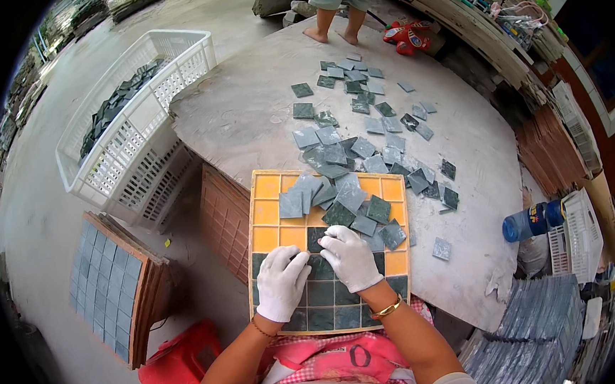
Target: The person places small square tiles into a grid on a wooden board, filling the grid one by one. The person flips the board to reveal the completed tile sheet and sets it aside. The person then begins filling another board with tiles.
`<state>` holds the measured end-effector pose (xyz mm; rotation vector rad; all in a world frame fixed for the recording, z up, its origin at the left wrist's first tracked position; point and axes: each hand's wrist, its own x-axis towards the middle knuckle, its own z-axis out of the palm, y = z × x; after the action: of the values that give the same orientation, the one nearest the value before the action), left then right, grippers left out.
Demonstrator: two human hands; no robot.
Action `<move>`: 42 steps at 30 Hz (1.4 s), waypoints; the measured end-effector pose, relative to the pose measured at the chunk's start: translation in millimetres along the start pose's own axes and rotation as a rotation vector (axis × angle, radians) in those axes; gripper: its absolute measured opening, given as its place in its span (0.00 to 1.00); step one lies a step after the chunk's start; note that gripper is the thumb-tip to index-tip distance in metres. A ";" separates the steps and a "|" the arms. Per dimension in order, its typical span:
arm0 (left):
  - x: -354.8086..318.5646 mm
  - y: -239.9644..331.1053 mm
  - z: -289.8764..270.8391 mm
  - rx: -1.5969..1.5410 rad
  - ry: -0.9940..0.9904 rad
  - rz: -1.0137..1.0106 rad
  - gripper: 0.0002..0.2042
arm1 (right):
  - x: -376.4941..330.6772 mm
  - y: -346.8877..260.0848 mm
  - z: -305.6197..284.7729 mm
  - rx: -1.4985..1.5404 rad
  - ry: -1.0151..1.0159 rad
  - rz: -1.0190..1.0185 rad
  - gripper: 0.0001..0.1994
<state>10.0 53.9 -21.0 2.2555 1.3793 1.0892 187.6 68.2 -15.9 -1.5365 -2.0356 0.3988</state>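
A yellow grid tray [266, 213] lies before me; dark green square stone tiles [320, 296] fill its near rows. My right hand [353, 259], in a white glove, has its fingers pinched at a dark tile [316, 238] in the middle of the tray. My left hand [282, 283], also gloved, rests over the tray's left side with its fingers curled together. Whatever lies under those fingertips is hidden. Just beyond both hands, loose grey-green tiles [350, 195] are heaped over the tray's far compartments, some of which show bare yellow.
Loose tiles spread across the grey table [245, 111]. A white crate [139, 132] holding tiles stands left, near a tile-filled panel stack [110, 277] and red stool [184, 365]. A blue bottle [524, 225] is at right. Another person's bare legs [335, 24] are at the far edge.
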 end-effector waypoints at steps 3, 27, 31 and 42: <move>16.9 -7.4 6.6 -0.005 0.017 -0.008 0.12 | 7.0 9.6 -29.9 0.166 0.010 0.049 0.10; 72.2 12.5 58.2 0.168 -0.075 0.022 0.31 | -78.5 59.6 -120.2 -0.095 -0.214 0.128 0.21; 68.8 19.5 42.7 0.099 -0.011 0.103 0.30 | -80.2 68.6 -115.2 -0.043 -0.191 0.106 0.17; 50.2 23.0 39.3 0.052 -0.306 0.278 0.24 | -50.6 49.0 -86.0 -0.077 -0.033 0.202 0.19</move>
<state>66.2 90.5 -11.4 2.5767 1.0064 0.7441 286.4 27.1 14.1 -1.8008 -1.9466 0.4294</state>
